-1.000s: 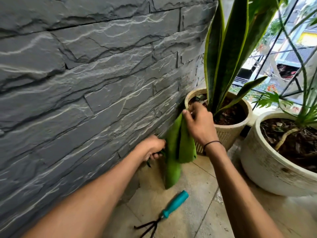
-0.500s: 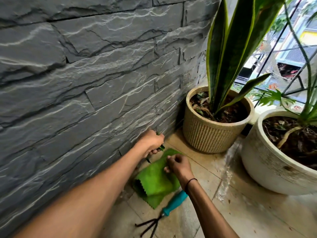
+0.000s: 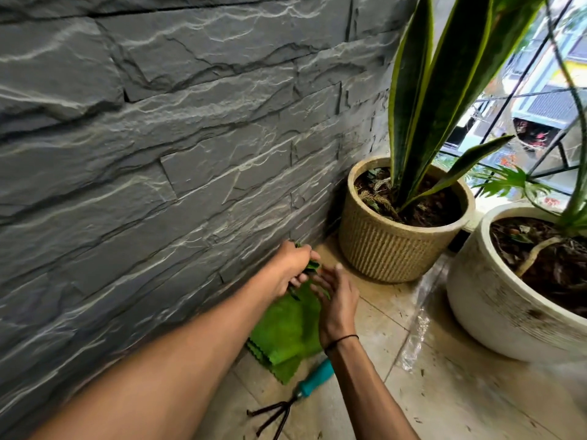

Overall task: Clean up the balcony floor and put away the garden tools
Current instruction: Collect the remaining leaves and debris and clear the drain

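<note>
Where stone wall meets floor, ribbed pot (soil, snake plant).

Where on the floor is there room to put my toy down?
Bare tiles lie between the ribbed pot, the white pot and the right hand. By the wall it's crowded: green cloth, hand rake.

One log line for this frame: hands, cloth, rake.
left hand: grips green item | right hand: open | green cloth: on floor | hand rake: floor, untouched
</note>
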